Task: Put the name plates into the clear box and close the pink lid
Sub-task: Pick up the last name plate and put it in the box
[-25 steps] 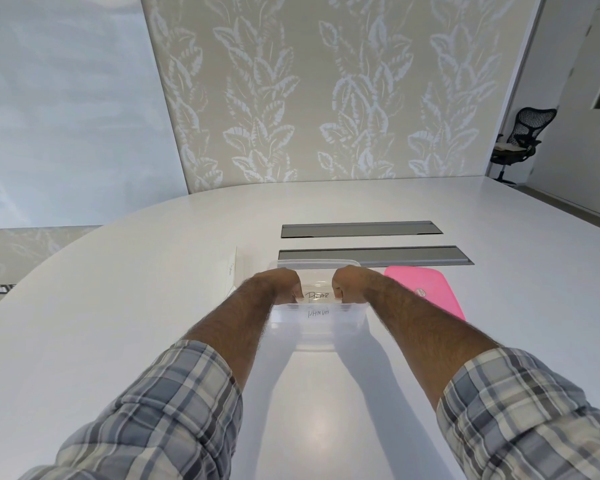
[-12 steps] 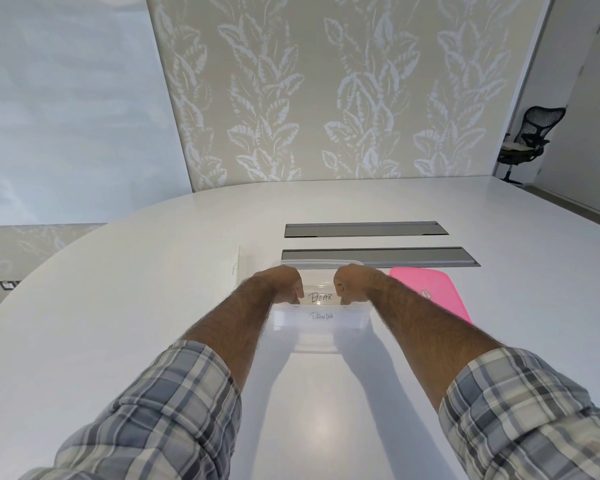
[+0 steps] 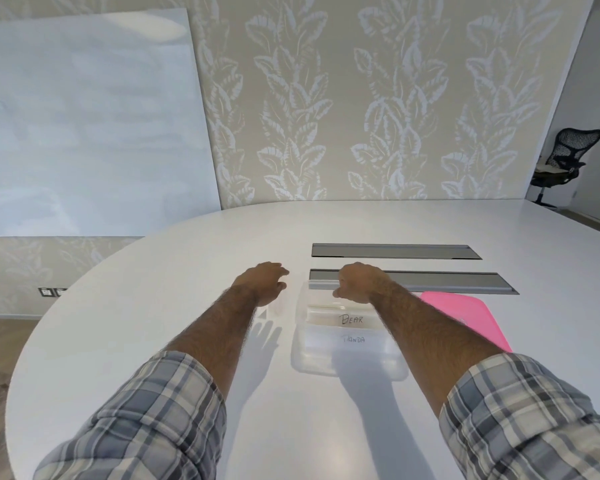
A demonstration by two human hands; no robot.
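The surface is showing a smooth, glossy white finish and is reflecting soft light. The clear box is looking like thin transparent plastic, slightly cloudy at its rim. The name plates inside it are reading as matt white card with inked lettering. The pink lid is appearing as smooth, low-sheen plastic. Two grey strips are looking like brushed metal. The sleeves are showing soft woven plaid cloth.
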